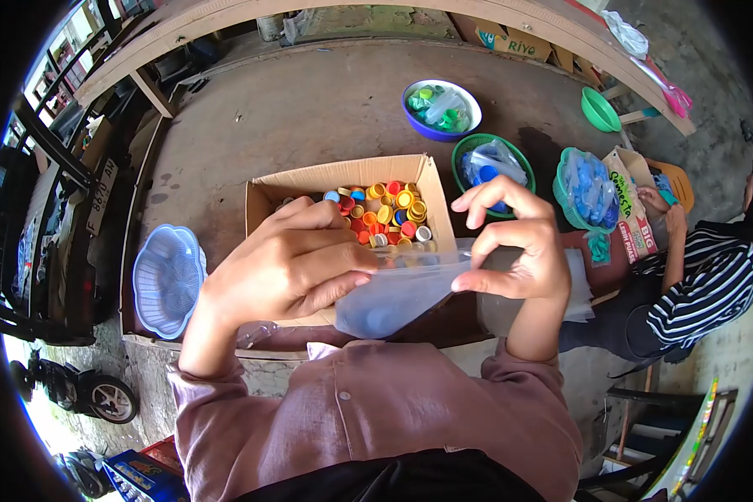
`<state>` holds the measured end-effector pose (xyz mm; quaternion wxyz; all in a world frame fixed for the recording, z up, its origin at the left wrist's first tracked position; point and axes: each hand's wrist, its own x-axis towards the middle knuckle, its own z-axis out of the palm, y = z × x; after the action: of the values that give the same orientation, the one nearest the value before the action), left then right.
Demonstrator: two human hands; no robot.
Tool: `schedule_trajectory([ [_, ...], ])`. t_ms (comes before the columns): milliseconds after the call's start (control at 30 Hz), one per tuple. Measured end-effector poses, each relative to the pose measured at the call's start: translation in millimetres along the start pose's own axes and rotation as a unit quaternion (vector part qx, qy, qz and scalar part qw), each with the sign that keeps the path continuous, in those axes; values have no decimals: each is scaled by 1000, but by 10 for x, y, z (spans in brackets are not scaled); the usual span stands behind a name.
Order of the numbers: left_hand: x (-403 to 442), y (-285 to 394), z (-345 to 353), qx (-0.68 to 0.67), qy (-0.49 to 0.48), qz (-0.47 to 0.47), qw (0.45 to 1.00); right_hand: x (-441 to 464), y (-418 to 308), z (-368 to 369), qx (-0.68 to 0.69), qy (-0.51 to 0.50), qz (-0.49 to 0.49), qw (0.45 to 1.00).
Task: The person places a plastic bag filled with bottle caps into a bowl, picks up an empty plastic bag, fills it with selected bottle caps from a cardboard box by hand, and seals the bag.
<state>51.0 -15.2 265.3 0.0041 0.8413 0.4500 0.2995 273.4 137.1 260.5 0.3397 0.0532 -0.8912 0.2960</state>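
Note:
A clear plastic bag [402, 293] is stretched between my hands, above the near edge of an open cardboard box [268, 197]. My left hand [297, 263] pinches the bag's top edge on the left. My right hand [519, 243] holds the bag's right corner between thumb and index finger, its other fingers curled and raised. A bluish round shape shows faintly low in the bag; I cannot tell whether it lies inside. Many bottle caps [385, 213], yellow, red, orange, blue and white, lie in the box, partly hidden behind my left hand.
A pale blue basket [169, 280] stands at the left. Beyond the box are a blue-rimmed basin [441, 110] and a green basket [494, 171] with bagged caps. Another filled basket [590, 191] stands right, near a co-worker in a striped top [703, 289]. Clear plastic sheets [577, 284] lie beside my right arm.

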Motion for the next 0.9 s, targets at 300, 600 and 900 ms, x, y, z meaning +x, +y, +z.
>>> schedule_trajectory([
  [300, 114, 274, -170, -123, -8, 140, 982, 141, -74, -55, 3, 5, -43, 999],
  [600, 80, 223, -160, -103, 6, 94, 990, 77, -124, -19, 102, 28, -46, 993],
  [900, 111, 143, -142, 86, 3, 63, 994, 77, -51, -63, 59, 24, -21, 998],
])
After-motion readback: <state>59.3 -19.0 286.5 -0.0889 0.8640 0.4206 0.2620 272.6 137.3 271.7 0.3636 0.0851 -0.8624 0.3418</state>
